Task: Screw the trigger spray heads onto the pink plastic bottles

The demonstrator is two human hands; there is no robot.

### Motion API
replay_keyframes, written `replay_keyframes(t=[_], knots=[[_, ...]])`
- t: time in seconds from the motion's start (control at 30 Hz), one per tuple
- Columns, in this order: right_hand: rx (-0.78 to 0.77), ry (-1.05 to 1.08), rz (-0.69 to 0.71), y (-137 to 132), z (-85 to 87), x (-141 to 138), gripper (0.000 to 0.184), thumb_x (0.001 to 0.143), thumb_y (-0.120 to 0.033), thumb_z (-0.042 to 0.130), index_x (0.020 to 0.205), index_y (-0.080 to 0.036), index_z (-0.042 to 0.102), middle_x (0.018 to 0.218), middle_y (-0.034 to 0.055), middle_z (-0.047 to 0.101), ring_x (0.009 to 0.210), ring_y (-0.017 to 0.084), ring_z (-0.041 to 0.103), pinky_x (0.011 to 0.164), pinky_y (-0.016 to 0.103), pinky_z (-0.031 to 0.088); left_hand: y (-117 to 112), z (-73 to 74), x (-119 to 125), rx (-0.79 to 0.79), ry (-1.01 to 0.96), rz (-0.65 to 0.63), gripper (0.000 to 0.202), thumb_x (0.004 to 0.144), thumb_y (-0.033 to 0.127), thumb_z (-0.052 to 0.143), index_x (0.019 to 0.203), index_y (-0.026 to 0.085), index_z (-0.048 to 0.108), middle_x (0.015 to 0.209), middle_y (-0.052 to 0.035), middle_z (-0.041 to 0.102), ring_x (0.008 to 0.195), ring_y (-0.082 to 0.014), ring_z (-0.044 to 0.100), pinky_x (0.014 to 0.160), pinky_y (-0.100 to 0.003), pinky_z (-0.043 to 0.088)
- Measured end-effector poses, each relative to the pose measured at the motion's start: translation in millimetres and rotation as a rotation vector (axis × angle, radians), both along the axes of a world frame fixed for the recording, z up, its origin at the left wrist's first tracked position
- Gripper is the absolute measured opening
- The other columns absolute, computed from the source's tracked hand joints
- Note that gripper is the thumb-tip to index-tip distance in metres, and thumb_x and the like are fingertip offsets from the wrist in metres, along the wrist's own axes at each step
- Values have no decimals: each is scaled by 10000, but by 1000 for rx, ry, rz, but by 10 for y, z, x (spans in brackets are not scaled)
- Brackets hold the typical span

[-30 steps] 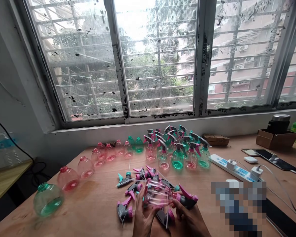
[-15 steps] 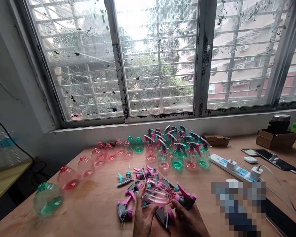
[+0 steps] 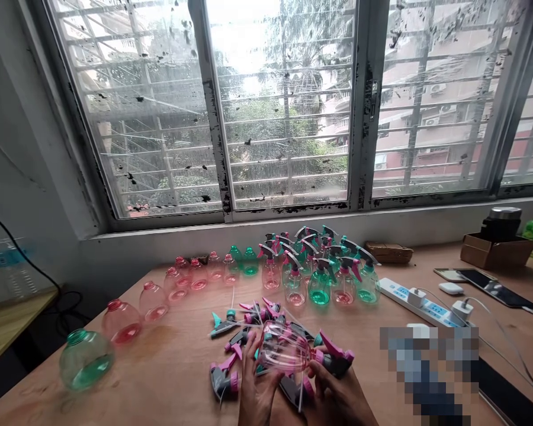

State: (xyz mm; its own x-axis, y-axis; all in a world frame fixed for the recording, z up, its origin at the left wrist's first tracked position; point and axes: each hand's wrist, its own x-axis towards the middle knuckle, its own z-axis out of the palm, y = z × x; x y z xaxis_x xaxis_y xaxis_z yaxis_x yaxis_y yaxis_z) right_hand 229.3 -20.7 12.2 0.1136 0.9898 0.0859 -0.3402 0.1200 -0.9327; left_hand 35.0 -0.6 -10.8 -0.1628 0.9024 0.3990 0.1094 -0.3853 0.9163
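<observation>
My left hand is closed around the base of a clear pink spray bottle, which lies on its side in the air, its neck pointing right. At that neck, my right hand grips a black-and-pink trigger sprayer head by its collar. The head sits on the bottle's mouth; how tightly, I cannot tell. Under and behind the bottle lies a pile of loose trigger heads, among them a grey one with a pink collar and one with a teal trigger.
Open bottles, pink and green, line the table's left side. Several bottles with sprayers, such as a green one, stand grouped by the window. To the right are a power strip, cables, phones and a cardboard box.
</observation>
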Motion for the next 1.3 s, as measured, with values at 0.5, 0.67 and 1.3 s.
replay_keyframes(t=[0.5,0.67,1.3], knots=[[29,18,11,84,-141,-14,548,619,-576,899,980,-190,752,638,10,710,544,202,633,522,303,521,21,-47,44,25,-62,23,740,786,568,761,1420,284,508,1616,-107,409,1450,-365,445,1154,-443,436],[20,-37,25,79,-184,19,517,676,-598,862,963,-184,747,587,0,682,452,151,559,436,254,438,32,-89,46,51,-19,34,718,777,531,780,1409,316,515,1585,-99,461,1445,-373,450,1117,-446,474],[44,-38,3,17,-70,-9,595,664,-560,882,1117,-193,764,738,25,740,655,225,670,604,308,528,-41,29,49,41,-34,11,737,758,474,819,1399,270,518,1611,-122,391,1478,-398,383,1141,-500,455]])
